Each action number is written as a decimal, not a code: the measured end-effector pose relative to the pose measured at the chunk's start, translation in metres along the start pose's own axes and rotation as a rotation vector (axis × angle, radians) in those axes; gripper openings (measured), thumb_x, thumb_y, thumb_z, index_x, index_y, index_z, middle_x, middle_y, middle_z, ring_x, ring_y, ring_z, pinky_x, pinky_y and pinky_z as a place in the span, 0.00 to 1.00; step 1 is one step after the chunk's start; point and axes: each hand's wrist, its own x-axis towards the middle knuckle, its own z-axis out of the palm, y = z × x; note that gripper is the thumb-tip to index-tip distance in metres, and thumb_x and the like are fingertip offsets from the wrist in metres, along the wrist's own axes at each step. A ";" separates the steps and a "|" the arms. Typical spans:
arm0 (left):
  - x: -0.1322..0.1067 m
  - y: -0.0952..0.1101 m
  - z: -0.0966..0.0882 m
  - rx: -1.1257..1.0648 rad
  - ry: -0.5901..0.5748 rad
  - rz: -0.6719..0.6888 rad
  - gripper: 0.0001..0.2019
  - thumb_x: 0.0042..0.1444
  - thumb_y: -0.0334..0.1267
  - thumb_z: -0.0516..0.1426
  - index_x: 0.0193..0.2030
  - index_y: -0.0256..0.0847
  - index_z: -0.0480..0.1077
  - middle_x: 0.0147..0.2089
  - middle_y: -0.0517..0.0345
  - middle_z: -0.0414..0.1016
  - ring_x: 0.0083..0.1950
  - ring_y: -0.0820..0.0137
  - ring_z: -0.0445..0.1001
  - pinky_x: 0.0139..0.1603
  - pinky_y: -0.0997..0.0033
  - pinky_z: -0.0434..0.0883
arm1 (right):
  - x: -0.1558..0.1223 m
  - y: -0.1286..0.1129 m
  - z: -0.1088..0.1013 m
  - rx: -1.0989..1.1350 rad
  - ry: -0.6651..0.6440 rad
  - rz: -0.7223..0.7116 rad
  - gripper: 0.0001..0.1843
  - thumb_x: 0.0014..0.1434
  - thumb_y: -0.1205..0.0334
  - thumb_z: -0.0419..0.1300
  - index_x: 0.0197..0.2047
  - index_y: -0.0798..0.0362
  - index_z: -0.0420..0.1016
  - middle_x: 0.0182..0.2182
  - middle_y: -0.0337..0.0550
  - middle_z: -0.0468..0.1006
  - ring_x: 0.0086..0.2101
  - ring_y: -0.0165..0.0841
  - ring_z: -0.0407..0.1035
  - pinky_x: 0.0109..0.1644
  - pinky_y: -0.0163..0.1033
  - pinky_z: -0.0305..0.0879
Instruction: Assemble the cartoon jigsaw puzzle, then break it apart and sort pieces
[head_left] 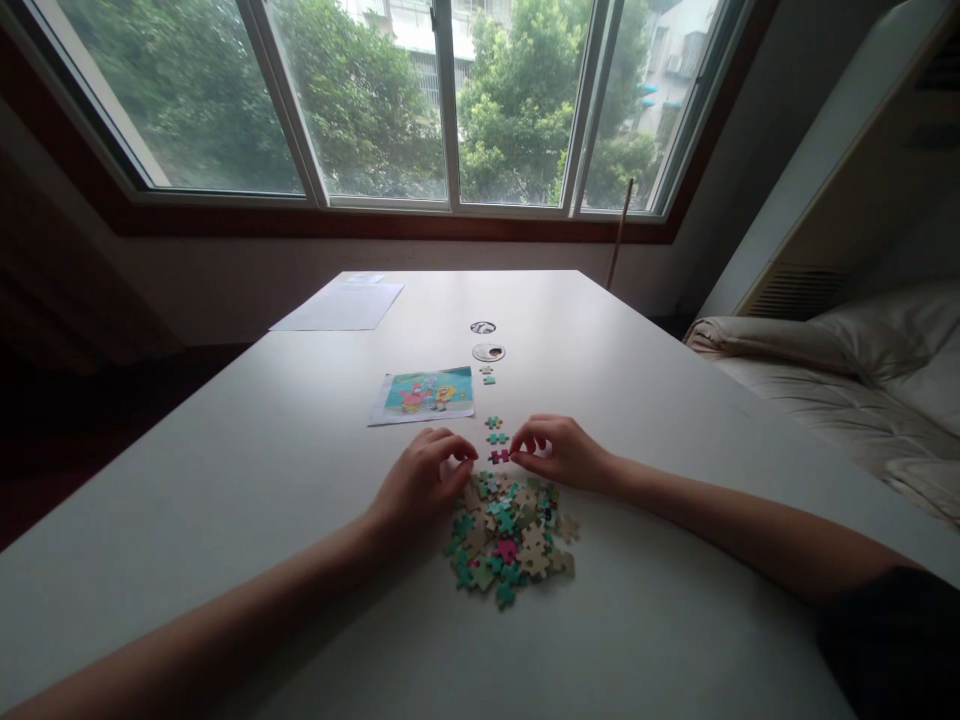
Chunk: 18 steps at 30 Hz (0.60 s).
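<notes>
A heap of small jigsaw pieces (510,540), teal, pink and tan, lies on the white table (300,470) in front of me. My right hand (559,450) pinches a pink piece (499,457) just beyond the heap. My left hand (424,480) rests at the heap's left edge with fingers curled together; what they hold is hidden. Two teal pieces (495,431) lie in a line beyond the pink one. A colourful cartoon reference picture (425,394) lies further out.
Two small round discs (487,351) and a few more loose pieces (487,374) sit beyond the picture. A sheet of paper (341,305) lies at the far left of the table. A cushioned sofa (840,380) stands to the right, a wide window behind.
</notes>
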 end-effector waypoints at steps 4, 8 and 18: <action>-0.001 -0.005 0.004 0.010 -0.061 0.069 0.16 0.50 0.25 0.50 0.42 0.44 0.72 0.37 0.56 0.69 0.41 0.66 0.64 0.44 0.64 0.63 | 0.000 0.002 0.001 0.021 -0.004 0.051 0.03 0.50 0.66 0.59 0.31 0.55 0.74 0.24 0.37 0.68 0.24 0.23 0.61 0.29 0.29 0.59; -0.002 -0.006 0.005 0.061 -0.107 0.100 0.22 0.48 0.22 0.50 0.45 0.49 0.71 0.39 0.56 0.68 0.42 0.65 0.63 0.45 0.63 0.63 | 0.001 0.003 0.001 0.014 -0.016 0.086 0.03 0.50 0.65 0.59 0.30 0.55 0.74 0.23 0.36 0.68 0.23 0.22 0.59 0.28 0.28 0.57; -0.002 -0.002 0.003 0.138 -0.133 0.100 0.23 0.48 0.22 0.50 0.48 0.50 0.69 0.42 0.55 0.66 0.45 0.63 0.62 0.47 0.59 0.61 | 0.001 0.003 0.000 0.031 -0.009 0.110 0.06 0.51 0.66 0.57 0.33 0.55 0.74 0.25 0.38 0.70 0.23 0.23 0.59 0.28 0.29 0.58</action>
